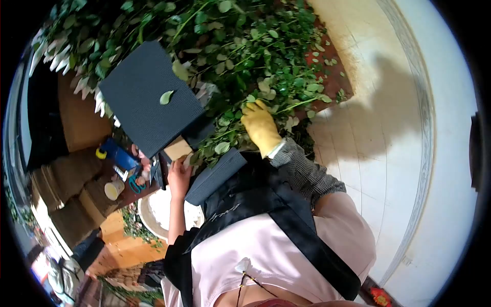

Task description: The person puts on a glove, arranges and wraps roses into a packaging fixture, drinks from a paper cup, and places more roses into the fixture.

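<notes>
Bare and with bent fingers, my left hand (179,176) is beside a small tan block (178,148), closed on something too small to make out. My right hand (261,128), in a yellow glove, curls around leafy green stems (230,133) at the edge of a large leafy pile (250,56). The stems reach leftward between both hands. Below them, against my dark apron (250,189), is a grey ribbed pad (217,176). A larger dark ribbed board (151,97) carries one loose leaf (166,97).
Teal-handled scissors (136,184), a blue box (118,155) and a pale cup (114,190) are left of my left hand. A white tub (153,212) stands below it. Cardboard (74,179) is stacked at the left; tiled floor (353,148) lies right.
</notes>
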`<action>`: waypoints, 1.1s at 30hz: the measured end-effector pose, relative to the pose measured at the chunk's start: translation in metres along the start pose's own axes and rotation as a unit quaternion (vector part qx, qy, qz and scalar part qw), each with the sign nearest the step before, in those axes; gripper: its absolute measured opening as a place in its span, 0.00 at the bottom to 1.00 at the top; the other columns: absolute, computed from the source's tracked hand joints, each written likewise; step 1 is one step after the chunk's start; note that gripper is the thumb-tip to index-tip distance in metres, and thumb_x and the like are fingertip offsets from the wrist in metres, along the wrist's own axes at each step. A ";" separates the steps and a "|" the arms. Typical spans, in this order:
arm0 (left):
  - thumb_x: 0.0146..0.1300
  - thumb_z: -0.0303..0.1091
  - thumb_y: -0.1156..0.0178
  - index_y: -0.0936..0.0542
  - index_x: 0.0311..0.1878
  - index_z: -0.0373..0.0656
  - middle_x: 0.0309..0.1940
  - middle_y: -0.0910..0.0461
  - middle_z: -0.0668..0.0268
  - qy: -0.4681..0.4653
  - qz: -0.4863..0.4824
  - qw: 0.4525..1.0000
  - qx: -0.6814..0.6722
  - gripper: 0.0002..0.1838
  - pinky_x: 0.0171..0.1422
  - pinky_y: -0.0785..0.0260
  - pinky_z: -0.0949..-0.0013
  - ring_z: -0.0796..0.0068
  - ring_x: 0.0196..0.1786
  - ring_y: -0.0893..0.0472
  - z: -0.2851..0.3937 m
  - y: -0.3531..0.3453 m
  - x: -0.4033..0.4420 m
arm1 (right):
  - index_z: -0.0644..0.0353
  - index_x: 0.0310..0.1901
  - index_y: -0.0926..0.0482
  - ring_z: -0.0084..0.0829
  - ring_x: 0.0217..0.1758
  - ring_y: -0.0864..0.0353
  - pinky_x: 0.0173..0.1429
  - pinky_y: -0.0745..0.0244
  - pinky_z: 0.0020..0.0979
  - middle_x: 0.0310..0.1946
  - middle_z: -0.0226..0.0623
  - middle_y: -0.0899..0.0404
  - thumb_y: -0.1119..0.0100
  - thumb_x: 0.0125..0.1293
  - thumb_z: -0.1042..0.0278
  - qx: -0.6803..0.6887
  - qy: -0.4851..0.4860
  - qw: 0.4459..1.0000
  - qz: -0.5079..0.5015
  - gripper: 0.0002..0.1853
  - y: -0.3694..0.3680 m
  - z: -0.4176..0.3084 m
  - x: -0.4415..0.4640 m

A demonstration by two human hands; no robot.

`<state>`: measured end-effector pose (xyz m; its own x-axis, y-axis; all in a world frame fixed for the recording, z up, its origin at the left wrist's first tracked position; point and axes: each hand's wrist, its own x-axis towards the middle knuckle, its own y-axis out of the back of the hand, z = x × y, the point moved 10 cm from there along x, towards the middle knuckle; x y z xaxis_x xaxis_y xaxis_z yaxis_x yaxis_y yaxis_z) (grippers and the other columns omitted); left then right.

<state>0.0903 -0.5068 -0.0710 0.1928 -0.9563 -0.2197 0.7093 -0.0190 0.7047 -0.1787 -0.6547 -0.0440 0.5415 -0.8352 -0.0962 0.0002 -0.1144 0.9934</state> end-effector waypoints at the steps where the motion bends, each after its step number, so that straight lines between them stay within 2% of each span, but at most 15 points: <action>1: 0.55 0.28 0.31 0.21 0.51 0.41 0.38 0.24 0.57 -0.033 0.018 0.999 -0.003 0.19 0.46 0.27 0.57 0.55 0.39 0.22 0.004 0.005 0.000 | 0.53 0.34 0.16 0.36 0.66 0.27 0.78 0.46 0.43 0.52 0.33 0.17 0.45 0.57 0.70 0.024 -0.008 0.995 0.099 0.07 0.029 -0.004 0.002; 2: 0.54 0.27 0.32 0.21 0.49 0.41 0.44 0.25 0.55 -0.106 0.061 0.992 0.016 0.18 0.53 0.28 0.55 0.50 0.47 0.23 0.014 0.010 0.000 | 0.54 0.32 0.17 0.37 0.64 0.24 0.75 0.40 0.43 0.52 0.35 0.17 0.43 0.53 0.70 0.015 0.009 0.990 0.140 0.06 0.050 -0.008 0.004; 3: 0.55 0.27 0.33 0.21 0.49 0.41 0.47 0.24 0.55 -0.104 0.069 0.992 0.016 0.17 0.56 0.29 0.55 0.48 0.51 0.24 0.018 0.014 -0.001 | 0.53 0.38 0.17 0.35 0.66 0.25 0.76 0.43 0.43 0.54 0.34 0.17 0.45 0.59 0.71 0.009 0.003 0.992 0.123 0.09 0.067 -0.012 0.007; 6: 0.56 0.27 0.34 0.21 0.50 0.41 0.46 0.22 0.55 -0.060 0.052 0.996 -0.039 0.17 0.54 0.28 0.55 0.48 0.50 0.22 0.013 0.011 -0.003 | 0.57 0.44 0.16 0.39 0.62 0.23 0.72 0.36 0.44 0.53 0.37 0.17 0.39 0.58 0.72 0.088 0.044 0.983 0.157 0.11 0.074 -0.019 0.009; 10: 0.57 0.26 0.33 0.21 0.53 0.40 0.43 0.21 0.55 -0.018 0.069 0.996 -0.063 0.19 0.51 0.26 0.57 0.50 0.46 0.19 0.004 0.014 -0.004 | 0.58 0.55 0.21 0.42 0.67 0.27 0.74 0.37 0.44 0.59 0.41 0.21 0.34 0.58 0.71 0.166 0.084 0.982 0.026 0.21 0.026 -0.034 -0.001; 14: 0.59 0.26 0.30 0.22 0.57 0.39 0.44 0.18 0.58 0.050 0.110 0.974 -0.193 0.22 0.52 0.25 0.65 0.63 0.46 0.18 -0.025 0.007 -0.010 | 0.58 0.52 0.20 0.43 0.68 0.29 0.75 0.38 0.45 0.59 0.40 0.22 0.32 0.53 0.73 0.370 0.050 0.926 0.055 0.22 -0.056 -0.003 -0.014; 16: 0.59 0.25 0.28 0.23 0.58 0.38 0.46 0.18 0.61 0.087 0.115 0.940 -0.310 0.24 0.55 0.26 0.70 0.72 0.51 0.19 -0.030 0.009 -0.012 | 0.58 0.48 0.19 0.43 0.68 0.29 0.75 0.37 0.45 0.58 0.41 0.22 0.31 0.50 0.73 0.190 0.091 0.977 0.029 0.20 -0.038 -0.019 -0.005; 17: 0.59 0.25 0.28 0.23 0.58 0.38 0.46 0.18 0.61 0.089 0.118 0.939 -0.311 0.24 0.55 0.26 0.70 0.72 0.51 0.19 -0.027 0.014 -0.011 | 0.58 0.44 0.17 0.44 0.67 0.28 0.74 0.36 0.44 0.58 0.40 0.21 0.31 0.48 0.73 0.194 0.099 0.975 0.037 0.17 -0.037 -0.018 -0.004; 21: 0.59 0.22 0.30 0.20 0.55 0.38 0.46 0.17 0.61 0.001 0.121 0.950 -0.288 0.20 0.54 0.26 0.71 0.71 0.51 0.19 0.026 0.053 -0.004 | 0.61 0.39 0.16 0.46 0.63 0.24 0.71 0.33 0.45 0.52 0.42 0.18 0.34 0.52 0.75 0.210 0.106 0.970 0.061 0.10 -0.016 -0.019 0.000; 23: 0.60 0.19 0.33 0.17 0.48 0.37 0.45 0.17 0.60 -0.119 0.116 0.972 -0.166 0.13 0.54 0.26 0.69 0.70 0.49 0.18 0.067 0.076 -0.005 | 0.62 0.38 0.16 0.46 0.62 0.23 0.70 0.32 0.46 0.50 0.43 0.16 0.35 0.54 0.76 0.232 0.103 0.965 0.068 0.09 0.006 -0.023 0.001; 27: 0.65 0.22 0.37 0.17 0.46 0.34 0.41 0.16 0.63 -0.002 0.185 0.935 -0.301 0.07 0.50 0.26 0.71 0.75 0.45 0.18 0.036 0.097 -0.020 | 0.64 0.40 0.17 0.47 0.62 0.22 0.70 0.32 0.47 0.51 0.46 0.16 0.37 0.59 0.76 0.265 0.074 0.957 0.088 0.07 0.062 -0.018 -0.001; 29: 0.72 0.29 0.40 0.16 0.43 0.36 0.33 0.17 0.71 0.130 0.252 0.861 -0.421 0.07 0.45 0.29 0.75 0.82 0.36 0.21 -0.028 0.095 -0.045 | 0.64 0.40 0.18 0.48 0.63 0.22 0.71 0.33 0.48 0.52 0.46 0.16 0.37 0.60 0.75 0.228 0.067 0.964 0.120 0.07 0.084 -0.006 -0.005; 31: 0.71 0.31 0.39 0.17 0.43 0.35 0.28 0.17 0.63 0.179 0.212 0.944 -0.180 0.08 0.40 0.28 0.73 0.77 0.31 0.21 -0.045 0.132 -0.068 | 0.64 0.39 0.20 0.48 0.64 0.23 0.72 0.34 0.50 0.53 0.46 0.17 0.38 0.62 0.73 0.238 0.069 0.961 0.121 0.06 0.093 0.010 -0.011; 32: 0.68 0.37 0.36 0.17 0.45 0.35 0.26 0.17 0.60 0.283 0.068 0.956 0.051 0.13 0.40 0.25 0.67 0.65 0.30 0.17 -0.054 0.139 -0.079 | 0.64 0.39 0.20 0.48 0.64 0.23 0.72 0.34 0.50 0.53 0.46 0.17 0.38 0.62 0.74 0.240 0.076 0.960 0.121 0.06 0.101 0.012 -0.011; 33: 0.64 0.46 0.33 0.19 0.54 0.34 0.32 0.16 0.56 0.264 0.058 0.956 0.113 0.25 0.43 0.23 0.61 0.54 0.37 0.16 -0.077 0.134 -0.101 | 0.64 0.39 0.20 0.48 0.65 0.24 0.72 0.34 0.50 0.54 0.46 0.17 0.38 0.61 0.76 0.242 0.085 0.959 0.118 0.06 0.107 0.011 -0.012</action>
<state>0.2181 -0.3904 -0.0070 0.6185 -0.6766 -0.3997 0.5101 -0.0412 0.8591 -0.1946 -0.6627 0.0629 0.6078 -0.7733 0.1806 -0.5082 -0.2040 0.8367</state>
